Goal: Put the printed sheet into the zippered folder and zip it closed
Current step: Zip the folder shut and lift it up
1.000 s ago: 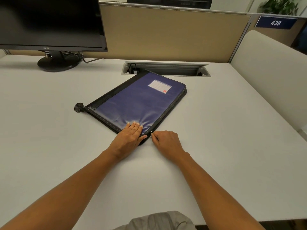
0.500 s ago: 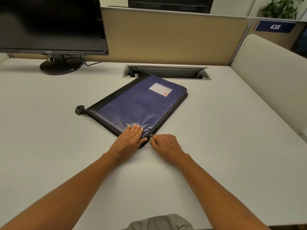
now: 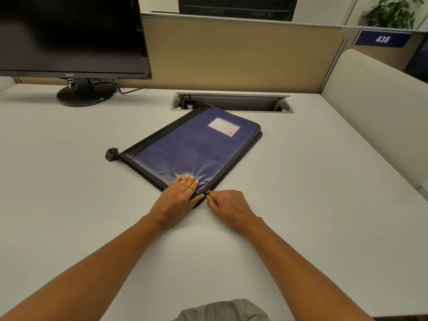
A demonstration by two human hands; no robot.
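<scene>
A blue zippered folder (image 3: 192,147) with black edging and a white label lies flat and slanted on the white desk (image 3: 69,205). My left hand (image 3: 178,200) presses flat on its near corner, fingers together on the blue cover. My right hand (image 3: 228,207) sits just right of that corner, its fingertips pinched on the small metal zipper pull (image 3: 207,192). The folder's cover is down. No printed sheet shows anywhere in view.
A black monitor (image 3: 69,35) on a round stand is at the back left. A recessed cable box (image 3: 231,103) sits behind the folder. Tan partitions (image 3: 231,56) bound the desk at the back and right, with a "438" sign (image 3: 382,39).
Both hands stay at the folder's near corner; the zipper pull in my right hand has barely shifted. The camera tilted slightly, so the scene sits a little lower in the frame.
</scene>
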